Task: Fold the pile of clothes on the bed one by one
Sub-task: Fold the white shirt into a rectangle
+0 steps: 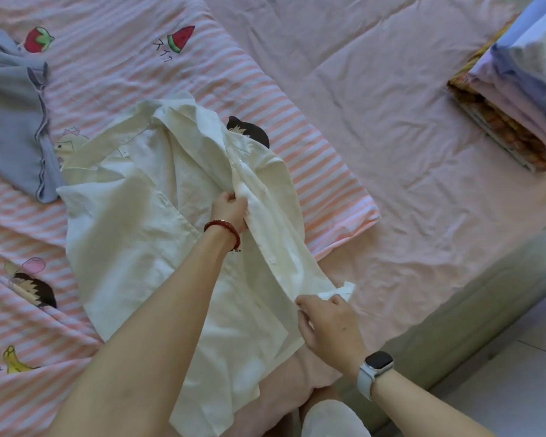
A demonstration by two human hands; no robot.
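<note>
A cream button-up shirt (145, 222) lies spread on the bed with its collar toward the far side. My left hand (230, 211), with a red bracelet at the wrist, grips the shirt's right front placket near the middle. My right hand (328, 326), with a watch on the wrist, pinches the same front edge lower down near the hem, where a small white corner sticks up. A grey-blue garment (11, 127) lies at the far left, partly under the shirt's shoulder.
The shirt rests on a pink-striped quilt (114, 58) printed with fruit and cartoon figures, over a pink bedsheet (391, 121). A stack of folded fabrics (517, 99) sits at the far right. The bed's edge and the pale floor (517, 373) are at the lower right.
</note>
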